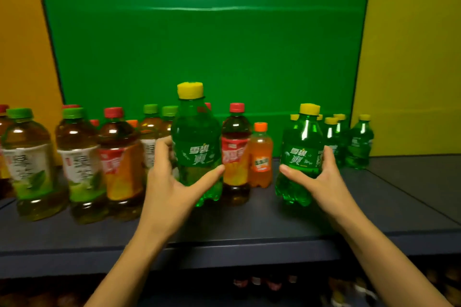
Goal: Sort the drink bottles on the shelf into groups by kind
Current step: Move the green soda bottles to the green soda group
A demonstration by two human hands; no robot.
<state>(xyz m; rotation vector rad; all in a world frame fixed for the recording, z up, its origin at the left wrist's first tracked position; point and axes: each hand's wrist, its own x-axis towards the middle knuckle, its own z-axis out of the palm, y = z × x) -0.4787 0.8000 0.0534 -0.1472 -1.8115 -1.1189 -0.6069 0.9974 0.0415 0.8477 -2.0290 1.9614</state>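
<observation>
My left hand [172,177] grips a green soda bottle with a yellow cap [195,137] at mid-shelf, in front of the tea bottles. My right hand [316,177] grips a second green soda bottle [301,154], which leans slightly and stands left of a cluster of several more green bottles [354,142] at the right. A red-capped iced tea bottle [235,149] and a small orange soda bottle [260,154] stand between my two hands. Green-capped green tea bottles [30,164] and another red-capped iced tea bottle [119,154] fill the left side.
The dark blue shelf board [249,222] has bare surface in front of the bottles and at the far right. A green back panel [199,45] rises behind, with yellow-orange panels at both sides. A lower shelf with blurred bottles [262,284] shows beneath.
</observation>
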